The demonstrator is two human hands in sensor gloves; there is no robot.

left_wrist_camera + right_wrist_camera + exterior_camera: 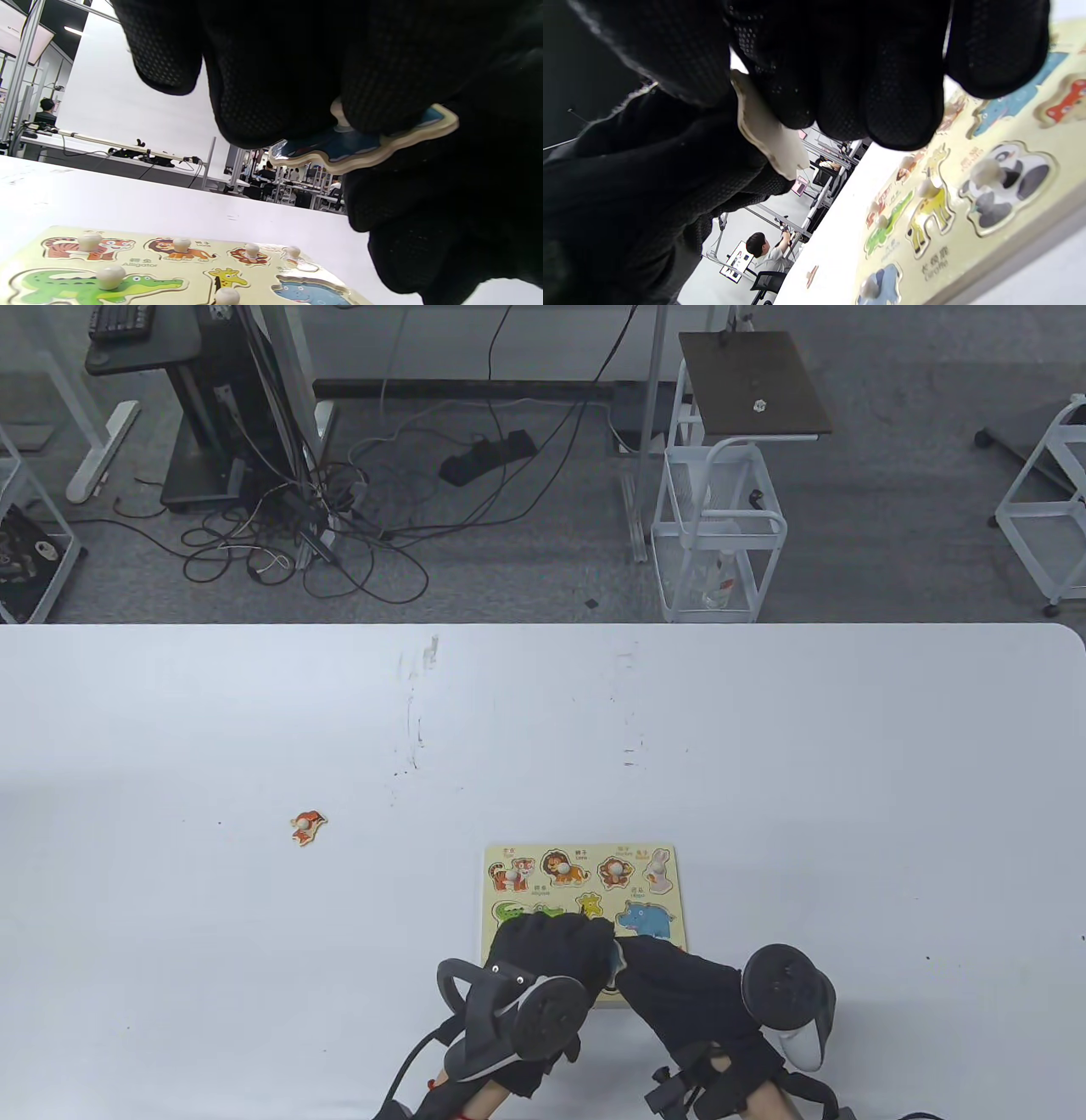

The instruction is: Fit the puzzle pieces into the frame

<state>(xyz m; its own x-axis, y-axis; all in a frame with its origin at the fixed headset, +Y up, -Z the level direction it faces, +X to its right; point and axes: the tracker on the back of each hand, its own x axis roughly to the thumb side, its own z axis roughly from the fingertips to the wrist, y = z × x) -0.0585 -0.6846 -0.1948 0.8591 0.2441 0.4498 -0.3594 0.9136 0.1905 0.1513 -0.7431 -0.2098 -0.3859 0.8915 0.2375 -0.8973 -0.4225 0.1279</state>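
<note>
On the white table [254,712] the animal puzzle frame [584,851] lies at the near edge, both hands over its front. The left hand [556,946] pinches a blue piece [365,146] above it; the right hand [679,984] curls onto the same piece. An orange piece [308,826] lies well to the left.

Frame [585,853]: pale yellow wooden board lying flat near the table's near edge, its near part hidden under the gloved hands.
Seated pieces: tiger [514,872], lion [564,868], alligator [512,911], giraffe [590,905], blue hippo [646,918], panda [1007,186], each with a pale knob where it shows.
Blue piece [365,142]: blue face, pale wooden edge, pinched in gloved fingers above the board, tilted.
Loose orange piece [308,825]: on the table, well left of the frame.
</note>
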